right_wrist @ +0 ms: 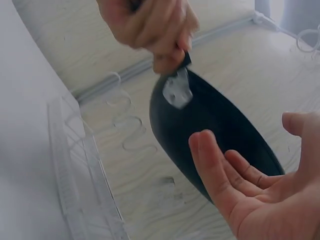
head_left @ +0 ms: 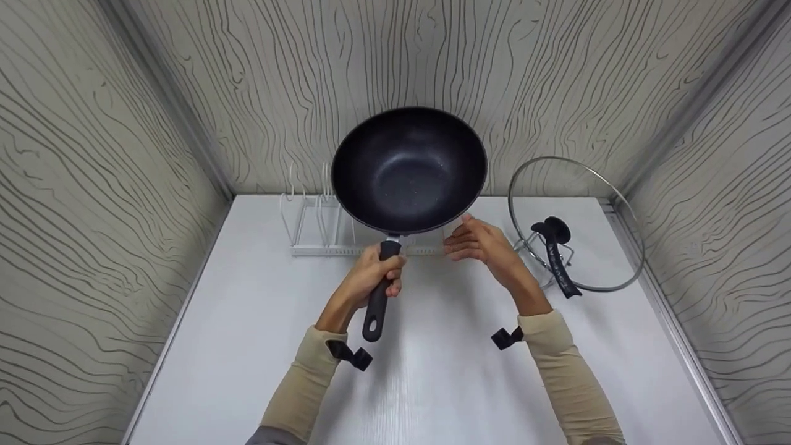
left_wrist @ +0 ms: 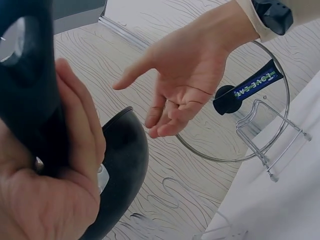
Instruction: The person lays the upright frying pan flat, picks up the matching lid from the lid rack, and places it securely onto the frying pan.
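Observation:
A black frying pan (head_left: 411, 173) with deep, rounded sides is held up above the table, its dark inside towards the head camera. My left hand (head_left: 374, 275) grips its black handle (head_left: 376, 315), fingers and thumb wrapped round it. Close below the pan's right rim is my right hand (head_left: 485, 244), fingers loosely extended and holding nothing. In the right wrist view the right hand (right_wrist: 270, 200) overlaps the pan's outer side (right_wrist: 210, 125); whether they touch I cannot tell. The left wrist view shows the right hand (left_wrist: 185, 80) palm side, thumb spread.
Behind the pan stands a white wire rack (head_left: 309, 250), partly hidden by it. On the right a glass lid (head_left: 602, 247) with a black handle (head_left: 559, 262) leans in a small wire stand (left_wrist: 270, 150). Wood-patterned walls (head_left: 408, 55) surround the white table (head_left: 247, 334).

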`<state>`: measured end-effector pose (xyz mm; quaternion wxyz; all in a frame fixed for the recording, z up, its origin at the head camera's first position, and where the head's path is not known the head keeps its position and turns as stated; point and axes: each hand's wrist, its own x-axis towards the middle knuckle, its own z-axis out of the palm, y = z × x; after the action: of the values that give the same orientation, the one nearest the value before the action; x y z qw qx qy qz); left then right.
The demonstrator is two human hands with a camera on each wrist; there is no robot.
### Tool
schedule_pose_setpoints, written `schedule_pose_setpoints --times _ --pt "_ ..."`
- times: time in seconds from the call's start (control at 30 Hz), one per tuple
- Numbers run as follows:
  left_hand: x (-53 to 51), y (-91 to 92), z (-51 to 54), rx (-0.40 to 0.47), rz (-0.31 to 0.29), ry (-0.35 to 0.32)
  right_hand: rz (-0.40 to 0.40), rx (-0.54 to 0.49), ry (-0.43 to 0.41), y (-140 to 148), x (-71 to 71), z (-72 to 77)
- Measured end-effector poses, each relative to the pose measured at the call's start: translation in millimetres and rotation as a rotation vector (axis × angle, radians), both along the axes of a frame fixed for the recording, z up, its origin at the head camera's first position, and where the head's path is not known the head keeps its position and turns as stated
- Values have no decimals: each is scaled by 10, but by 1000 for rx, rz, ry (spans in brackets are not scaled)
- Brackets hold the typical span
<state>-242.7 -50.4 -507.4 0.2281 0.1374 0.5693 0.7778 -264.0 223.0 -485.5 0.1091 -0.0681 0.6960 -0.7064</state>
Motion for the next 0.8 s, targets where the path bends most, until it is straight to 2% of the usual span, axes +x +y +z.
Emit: schedule_pose_setpoints --times 0.17,0.3,0.5,0.67,0.8 --pt "25 -69 9 -23 -25 -5 -46 78 -19 208 -151 -8" --pt "45 -126 19 -27 -57 -9 -66 100 -24 351 -248 3" --pt "82 -208 28 -70 -85 18 -46 137 -11 519 -348 7" --pt "122 -257 53 -79 -106 26 -21 110 -11 621 -446 44" --pt "145 -284 81 -80 -120 31 -27 74 -45 678 -536 116"
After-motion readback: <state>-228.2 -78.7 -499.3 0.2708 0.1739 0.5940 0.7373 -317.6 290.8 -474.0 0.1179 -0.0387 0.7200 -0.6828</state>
